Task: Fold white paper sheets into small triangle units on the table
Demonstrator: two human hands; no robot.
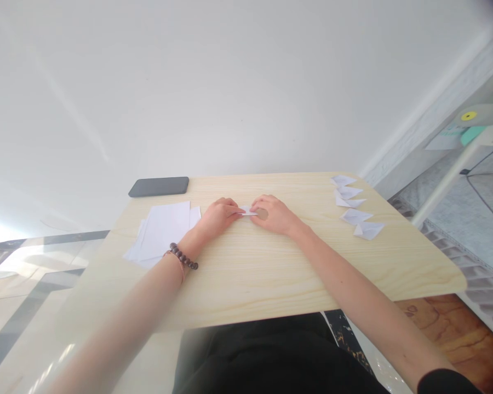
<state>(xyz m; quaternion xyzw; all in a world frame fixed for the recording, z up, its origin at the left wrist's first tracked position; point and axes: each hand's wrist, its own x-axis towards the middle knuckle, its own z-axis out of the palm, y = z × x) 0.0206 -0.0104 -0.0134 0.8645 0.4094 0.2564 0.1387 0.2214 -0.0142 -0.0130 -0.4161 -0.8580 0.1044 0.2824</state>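
Observation:
Near the middle of the table, a small folded piece of white paper (247,211) lies between my two hands. My left hand (222,215) pinches its left end, the fingers pressed together. On the other end, my right hand (273,213) has its thumb and fingers closed, curved so that a patch of table shows inside the curl. Most of the paper is hidden by my fingers, so its full shape cannot be made out. A beaded bracelet sits on my left wrist.
Loose white paper sheets (164,230) lie left of my left hand, with a dark phone (159,186) behind them. Several folded paper pieces (368,230) stand in a column along the right side of the wooden table (250,273). A white wall rises behind the table.

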